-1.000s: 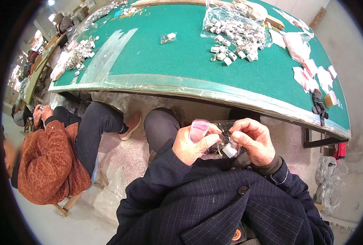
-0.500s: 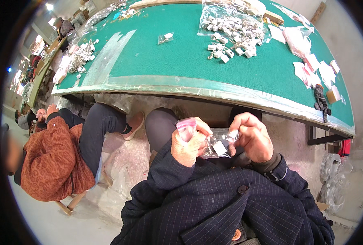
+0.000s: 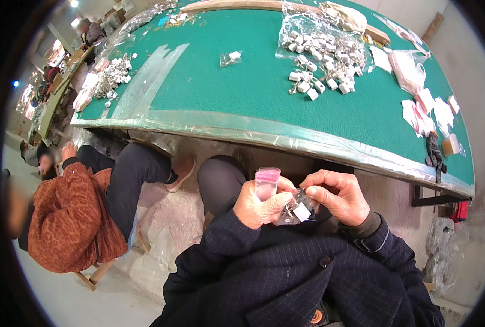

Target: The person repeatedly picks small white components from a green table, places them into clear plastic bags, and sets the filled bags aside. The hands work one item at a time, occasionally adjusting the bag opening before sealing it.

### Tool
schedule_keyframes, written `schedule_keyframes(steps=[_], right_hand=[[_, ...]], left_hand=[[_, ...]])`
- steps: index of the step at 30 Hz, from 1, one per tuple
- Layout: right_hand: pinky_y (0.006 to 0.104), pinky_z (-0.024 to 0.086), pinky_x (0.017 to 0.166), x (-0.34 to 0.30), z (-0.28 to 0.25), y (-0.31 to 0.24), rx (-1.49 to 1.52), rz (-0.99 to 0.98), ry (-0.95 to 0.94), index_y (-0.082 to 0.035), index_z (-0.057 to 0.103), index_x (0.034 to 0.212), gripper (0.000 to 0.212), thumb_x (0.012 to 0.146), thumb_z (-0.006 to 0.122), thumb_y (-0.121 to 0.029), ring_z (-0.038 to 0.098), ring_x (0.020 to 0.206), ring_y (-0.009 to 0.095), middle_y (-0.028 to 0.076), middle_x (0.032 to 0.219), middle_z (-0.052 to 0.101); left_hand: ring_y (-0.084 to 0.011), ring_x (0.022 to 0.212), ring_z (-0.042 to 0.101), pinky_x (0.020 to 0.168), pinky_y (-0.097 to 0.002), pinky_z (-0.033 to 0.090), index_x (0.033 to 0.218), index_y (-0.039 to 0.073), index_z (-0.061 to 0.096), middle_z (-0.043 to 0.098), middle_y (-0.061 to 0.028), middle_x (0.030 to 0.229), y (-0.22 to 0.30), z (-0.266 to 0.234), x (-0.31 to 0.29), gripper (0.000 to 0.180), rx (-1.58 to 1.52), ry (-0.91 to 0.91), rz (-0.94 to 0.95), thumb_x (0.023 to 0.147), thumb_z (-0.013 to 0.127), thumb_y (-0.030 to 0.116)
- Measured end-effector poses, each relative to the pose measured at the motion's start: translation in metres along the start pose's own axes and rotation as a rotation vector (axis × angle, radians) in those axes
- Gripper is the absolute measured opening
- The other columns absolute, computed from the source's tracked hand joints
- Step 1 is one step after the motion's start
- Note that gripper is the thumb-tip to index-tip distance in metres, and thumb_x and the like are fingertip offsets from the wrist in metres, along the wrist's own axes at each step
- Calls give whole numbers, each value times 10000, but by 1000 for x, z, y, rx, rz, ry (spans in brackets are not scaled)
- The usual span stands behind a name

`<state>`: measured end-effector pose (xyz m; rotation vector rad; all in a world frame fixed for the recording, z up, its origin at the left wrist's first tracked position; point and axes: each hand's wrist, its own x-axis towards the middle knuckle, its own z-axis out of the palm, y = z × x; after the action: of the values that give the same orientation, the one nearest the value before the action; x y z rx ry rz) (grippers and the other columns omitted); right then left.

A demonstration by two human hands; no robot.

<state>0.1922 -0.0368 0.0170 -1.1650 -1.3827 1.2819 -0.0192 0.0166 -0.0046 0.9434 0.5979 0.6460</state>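
Over my lap, my left hand (image 3: pixel 261 204) is closed on a wad of small zip bags (image 3: pixel 266 184) with a pink top strip. Its thumb and fingertips also hold the edge of a small clear plastic bag (image 3: pixel 288 217). Inside that bag lies a white block (image 3: pixel 301 211) with shiny metal parts beside it. My right hand (image 3: pixel 338 197) pinches the bag's upper right end between thumb and forefinger. The bag is crumpled, and the fingers partly cover its top, so I cannot tell whether it is sealed.
Beyond my hands stands a green table (image 3: pixel 199 87) with a taped front edge. On it are a heap of white blocks with metal parts (image 3: pixel 330 60), one bagged piece (image 3: pixel 231 58), paper scraps (image 3: pixel 417 117) and a dark glove (image 3: pixel 434 155). A person in a brown patterned jacket (image 3: pixel 70 218) sits at left.
My hands have come closer together and the bag between them is more bunched up. The pink-topped bags now stand more upright. The whole view has shifted slightly.
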Motion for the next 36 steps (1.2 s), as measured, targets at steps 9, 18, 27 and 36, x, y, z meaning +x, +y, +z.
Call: schedule_keyframes(steps=[9, 18, 27, 36], right_hand=[[246, 533, 650, 3, -6, -24, 224, -13, 179, 54, 582, 1182, 258, 978, 532, -96, 633, 827, 127, 118, 960, 667], [385, 458, 924, -14, 0, -97, 195, -341, -773, 50, 392, 1389, 538, 977, 536, -266, 569, 1069, 292, 207, 1169, 584], [227, 460, 654, -22, 6, -67, 231, -108, 122, -28, 562, 813, 140, 862, 694, -32, 571, 759, 71, 1, 808, 617], [244, 488, 701, -10, 29, -18, -128, -174, 213, 19, 669, 943, 94, 882, 668, -53, 578, 777, 84, 52, 806, 645]], left_hand=[[-76, 687, 534, 389, -227, 383, 1365, 27, 377, 562, -96, 1192, 84, -52, 101, 474, -46, 605, 412, 950, 574, 143], [-91, 527, 453, 477, -222, 366, 1143, -33, 514, 495, -2, 607, 19, -5, 54, 432, -42, -53, 279, 985, 504, 369], [-258, 1127, 560, 950, -406, 475, 1125, 20, 542, 501, -175, 1317, 9, 37, 28, 281, -287, -208, 249, 976, 543, 258], [-280, 1303, 439, 1098, -424, 337, 1281, -3, 435, 420, -194, 1427, 0, 44, 22, 415, -157, -283, 362, 1009, 462, 309]])
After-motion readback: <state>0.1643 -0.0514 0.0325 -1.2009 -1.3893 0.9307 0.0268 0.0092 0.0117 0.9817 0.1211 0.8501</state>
